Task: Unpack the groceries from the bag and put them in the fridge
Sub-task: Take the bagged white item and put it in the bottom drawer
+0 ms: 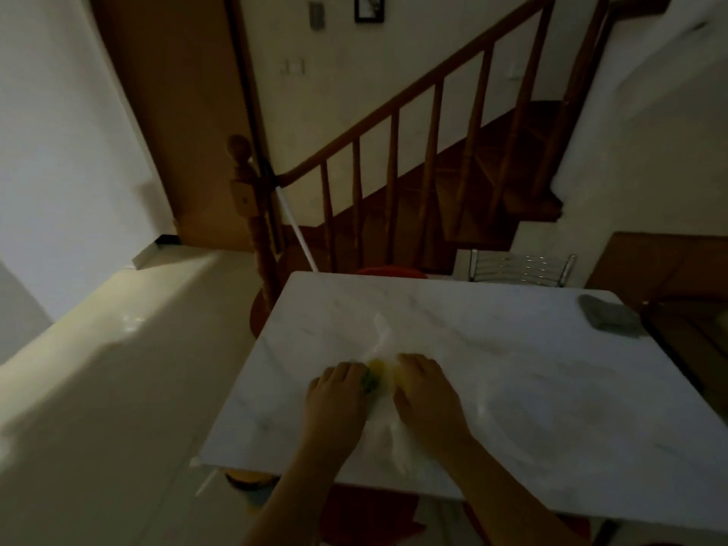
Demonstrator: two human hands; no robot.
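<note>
A thin translucent plastic bag [384,417] lies flat on the white marble table [512,368], near its front left part. Through the bag show a yellow item [377,367] and a green item [368,382], side by side. My left hand [335,400] lies on the bag's left side, fingers curled over the green item. On the bag's right side is my right hand [425,392], fingers bent down onto the plastic. The scene is dim and blurred, so the exact grip is unclear. No fridge is in view.
A grey folded cloth [608,313] sits at the table's far right corner. Beyond the table stand a metal-backed chair [520,267], a red seat [394,271] and a wooden staircase with railing [394,159]. A dark wooden cabinet [677,277] is at right. Pale floor stretches left.
</note>
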